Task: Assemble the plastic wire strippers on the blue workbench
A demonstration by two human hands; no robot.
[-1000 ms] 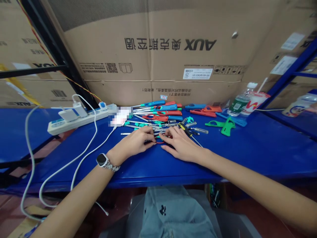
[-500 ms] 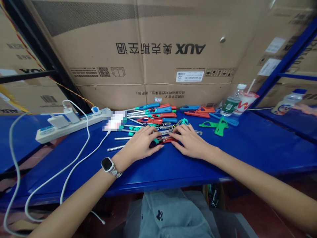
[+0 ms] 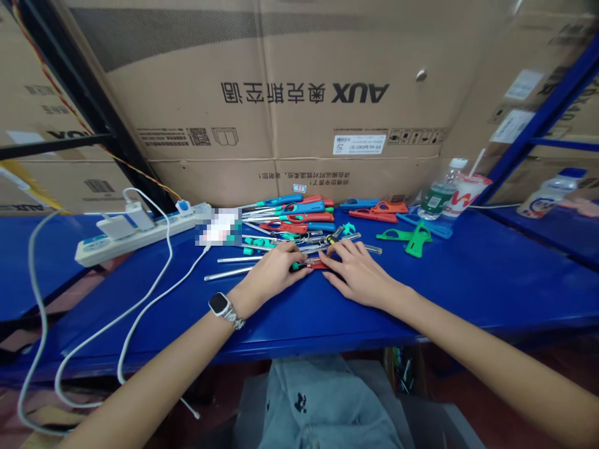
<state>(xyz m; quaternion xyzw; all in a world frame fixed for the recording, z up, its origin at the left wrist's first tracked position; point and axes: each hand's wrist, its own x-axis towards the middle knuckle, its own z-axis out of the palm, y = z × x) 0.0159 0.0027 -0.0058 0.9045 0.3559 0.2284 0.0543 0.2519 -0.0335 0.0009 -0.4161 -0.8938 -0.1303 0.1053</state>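
Note:
At the front of the pile, a lighter with a red half-casing [image 3: 319, 264], clear body and green part lies between my hands. My left hand [image 3: 276, 274] pinches its left end, where the metal tube [image 3: 228, 274] sticks out beyond my wrist side. My right hand [image 3: 362, 274] has curled fingertips on its right end; the palm hides part of it. Just behind are loose metal tubes [image 3: 239, 260], clear lighter bodies [image 3: 373, 249] and small green pieces [image 3: 248, 251]. Further back lie several long-nosed lighters [image 3: 309, 217] with red, blue and green handles.
Empty casings, including a green one [image 3: 415, 241] and a red one [image 3: 373, 216], lie to the right. Behind them stand a water bottle [image 3: 438, 196] and a paper cup [image 3: 465, 196]. A power strip [image 3: 100, 251] with white cables is at left. A cardboard box [image 3: 304, 125] walls the back.
My left hand's fingers and thumb have closed together on the lighter's left end. My right hand stays almost in place, its fingers slightly shifted.

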